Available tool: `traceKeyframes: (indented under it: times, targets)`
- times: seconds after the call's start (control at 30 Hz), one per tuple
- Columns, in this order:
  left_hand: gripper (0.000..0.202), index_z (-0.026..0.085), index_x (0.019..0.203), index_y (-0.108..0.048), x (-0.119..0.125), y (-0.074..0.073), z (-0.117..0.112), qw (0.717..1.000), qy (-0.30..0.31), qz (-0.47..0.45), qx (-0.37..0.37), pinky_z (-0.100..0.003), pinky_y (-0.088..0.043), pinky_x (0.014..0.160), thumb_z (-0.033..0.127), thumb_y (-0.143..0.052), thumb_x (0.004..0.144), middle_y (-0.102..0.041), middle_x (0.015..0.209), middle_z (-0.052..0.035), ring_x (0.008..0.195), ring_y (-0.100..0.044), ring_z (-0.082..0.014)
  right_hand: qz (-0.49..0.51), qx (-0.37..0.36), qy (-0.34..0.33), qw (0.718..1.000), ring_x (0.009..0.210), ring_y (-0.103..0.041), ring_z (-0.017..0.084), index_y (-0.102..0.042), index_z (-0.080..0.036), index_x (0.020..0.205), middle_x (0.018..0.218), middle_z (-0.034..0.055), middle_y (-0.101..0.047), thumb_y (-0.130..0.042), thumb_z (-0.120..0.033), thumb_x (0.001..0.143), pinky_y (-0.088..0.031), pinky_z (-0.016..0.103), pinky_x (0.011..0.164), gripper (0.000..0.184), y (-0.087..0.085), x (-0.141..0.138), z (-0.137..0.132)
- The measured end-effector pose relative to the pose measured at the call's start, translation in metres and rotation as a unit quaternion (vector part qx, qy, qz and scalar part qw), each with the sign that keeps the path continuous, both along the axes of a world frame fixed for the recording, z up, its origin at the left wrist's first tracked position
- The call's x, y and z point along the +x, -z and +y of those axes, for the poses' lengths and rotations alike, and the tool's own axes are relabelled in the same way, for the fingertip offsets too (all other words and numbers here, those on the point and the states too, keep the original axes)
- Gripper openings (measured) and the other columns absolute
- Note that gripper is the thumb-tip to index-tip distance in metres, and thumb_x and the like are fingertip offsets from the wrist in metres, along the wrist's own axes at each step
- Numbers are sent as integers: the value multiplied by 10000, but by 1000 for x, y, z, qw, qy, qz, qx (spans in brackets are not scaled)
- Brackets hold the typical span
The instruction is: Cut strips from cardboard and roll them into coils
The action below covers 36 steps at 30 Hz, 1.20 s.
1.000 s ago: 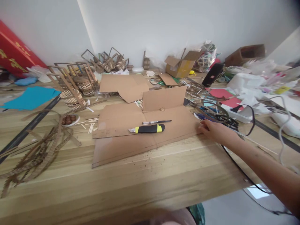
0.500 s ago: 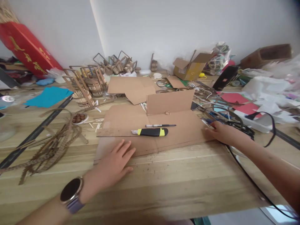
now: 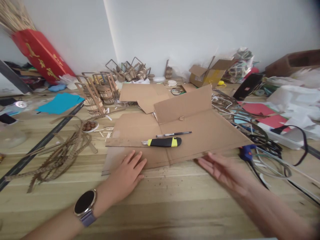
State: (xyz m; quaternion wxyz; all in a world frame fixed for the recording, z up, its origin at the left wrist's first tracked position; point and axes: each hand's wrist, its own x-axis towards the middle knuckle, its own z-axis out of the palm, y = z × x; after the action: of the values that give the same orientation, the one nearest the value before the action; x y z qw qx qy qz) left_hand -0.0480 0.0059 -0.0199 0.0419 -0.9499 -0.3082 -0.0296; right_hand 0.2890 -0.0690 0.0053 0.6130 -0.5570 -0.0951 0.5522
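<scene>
A brown cardboard sheet (image 3: pixel 190 146) lies before me, creased down the middle, its right part raised off the table and a flap (image 3: pixel 183 103) standing up at the back. My left hand (image 3: pixel 128 171), a watch on its wrist, rests flat on the sheet's front left part, fingers spread. Palm turned up, my right hand (image 3: pixel 222 171) has hold of the front edge right of the crease; it is slightly blurred. On the cardboard lie a black and yellow utility knife (image 3: pixel 163 142), blade showing, and a pen (image 3: pixel 174 134) behind it.
Brown woven strips (image 3: pixel 67 150) and a dish of brown balls (image 3: pixel 90 126) lie left. Small bamboo baskets (image 3: pixel 93 103) stand behind them. A blue-handled tool (image 3: pixel 247 152), cords and a white tray (image 3: pixel 280 136) crowd the right. An open carton (image 3: pixel 210 75) stands at the back.
My right hand has moved left from the sheet's right end to its front edge and turned palm up. The right part of the cardboard has risen. My left hand stays flat.
</scene>
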Motion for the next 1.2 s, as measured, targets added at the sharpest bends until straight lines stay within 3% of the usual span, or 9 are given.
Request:
traceKeyframes:
  times: [0.13, 0.3, 0.53, 0.8, 1.0, 1.2]
  targets:
    - [448, 177, 1375, -492, -2, -2, 1, 1000, -6, 4, -5, -491, -412, 1036, 342, -496, 959, -452, 1458, -150, 1330, -413, -350, 72, 2, -35, 997, 652, -739, 202, -658, -118, 649, 688, 82, -739, -791, 18, 644, -656, 305, 741, 190, 14, -33, 11]
    - [454, 176, 1387, -475, -8, -3, 2, 1000, -18, 1, -22, -491, -417, 1039, 355, -471, 970, -440, 1468, -151, 1339, -409, -340, 102, 8, -46, 994, 679, -752, 228, -581, -156, 588, 690, 76, -739, -793, 26, 644, -664, 313, 710, 285, 20, -48, 20]
    - [466, 187, 1377, -492, -10, -12, 3, 1000, -25, -13, -3, -482, -411, 1038, 436, -409, 992, -459, 1457, -136, 1315, -425, -317, 107, 19, 2, 994, 679, -754, 222, -491, -176, 536, 635, 50, -713, -731, 46, 710, -665, 334, 695, 371, 20, -65, 17]
    - [530, 140, 1330, -535, 5, -27, 7, 997, -51, -59, 0, -486, -435, 989, 485, -287, 1014, -528, 1380, -153, 1203, -493, -299, 112, 43, 36, 992, 680, -755, 216, -379, -192, 492, 598, 3, -693, -807, 7, 641, -659, 333, 698, 495, 20, -71, 10]
    - [576, 90, 1386, -458, 16, -25, 9, 997, -19, -57, 41, -477, -373, 1068, 461, -197, 1032, -454, 1446, -188, 1348, -392, -297, 112, 77, 29, 990, 777, -757, 205, -470, -191, 581, 724, 12, -748, -887, -121, 593, -639, 292, 742, 423, 18, -73, 7]
    - [522, 101, 1381, -456, 20, -29, 12, 999, -8, -29, 43, -467, -398, 1050, 445, -293, 1024, -466, 1436, -197, 1329, -430, -300, 113, 100, 29, 988, 783, -751, 193, -474, -213, 616, 725, -19, -737, -856, -145, 654, -623, 361, 834, 389, 19, -78, 9]
